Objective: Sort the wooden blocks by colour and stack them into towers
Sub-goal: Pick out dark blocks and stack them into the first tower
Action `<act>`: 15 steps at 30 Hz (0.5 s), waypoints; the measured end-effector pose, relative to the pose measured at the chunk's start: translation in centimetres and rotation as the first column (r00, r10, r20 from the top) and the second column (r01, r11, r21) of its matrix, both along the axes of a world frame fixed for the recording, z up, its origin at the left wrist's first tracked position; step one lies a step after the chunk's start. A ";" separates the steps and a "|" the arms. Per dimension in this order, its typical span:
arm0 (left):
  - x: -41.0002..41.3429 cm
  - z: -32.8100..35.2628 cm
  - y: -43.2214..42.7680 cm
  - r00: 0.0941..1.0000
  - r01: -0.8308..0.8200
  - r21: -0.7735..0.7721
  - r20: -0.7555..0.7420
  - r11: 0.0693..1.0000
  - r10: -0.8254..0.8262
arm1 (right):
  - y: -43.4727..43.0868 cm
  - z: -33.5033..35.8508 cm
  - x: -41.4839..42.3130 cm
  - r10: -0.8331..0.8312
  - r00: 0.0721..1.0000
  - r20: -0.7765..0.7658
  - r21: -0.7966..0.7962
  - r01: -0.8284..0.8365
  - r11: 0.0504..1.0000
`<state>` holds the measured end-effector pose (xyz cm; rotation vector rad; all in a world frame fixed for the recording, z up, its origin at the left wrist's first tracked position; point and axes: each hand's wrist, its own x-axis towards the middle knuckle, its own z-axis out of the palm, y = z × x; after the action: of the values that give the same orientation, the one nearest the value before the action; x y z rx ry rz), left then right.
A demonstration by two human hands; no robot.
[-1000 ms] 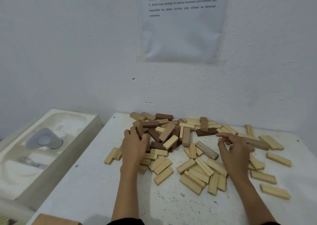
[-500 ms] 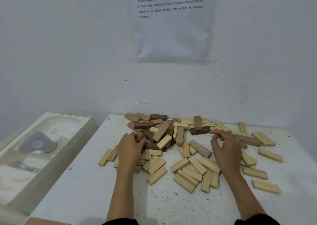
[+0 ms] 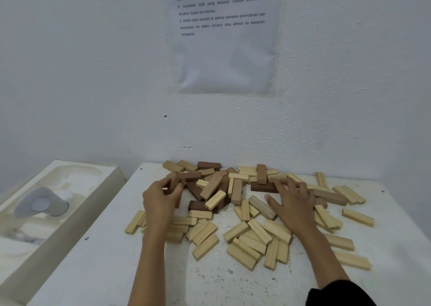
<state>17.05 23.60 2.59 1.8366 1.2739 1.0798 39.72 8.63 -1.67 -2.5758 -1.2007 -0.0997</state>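
Note:
A mixed heap of wooden blocks covers the white table (image 3: 105, 266). Dark brown blocks (image 3: 208, 165) and mid-brown blocks (image 3: 211, 185) pile up at the back centre. Pale blocks (image 3: 253, 244) lie scattered flat in front and to the right. My left hand (image 3: 161, 199) is at the heap's left edge, fingers curled around a mid-brown block (image 3: 173, 182) held upright. My right hand (image 3: 292, 200) rests palm down with fingers spread over the blocks right of centre, fingertips near a dark brown block (image 3: 263, 186). It grips nothing that I can see.
The wall rises right behind the heap, with a printed sheet (image 3: 224, 37) taped to it. A beige moulded tray (image 3: 53, 203) with a grey insert stands to the left of the table. Bare tabletop shows at the front left.
My left hand has closed on a mid-brown block at the heap's left edge. My right hand has flattened and spread its fingers over the blocks.

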 end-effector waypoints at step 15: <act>-0.5 2.3 -5.1 0.983 0.130 0.013 0.130 0.991 -0.131 | -6.7 0.2 -5.1 0.016 0.998 -0.063 0.799 0.041 0.600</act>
<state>16.58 18.47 4.85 1.7943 1.0613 1.1129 34.60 1.91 -1.48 -1.7499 -0.8222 -0.4519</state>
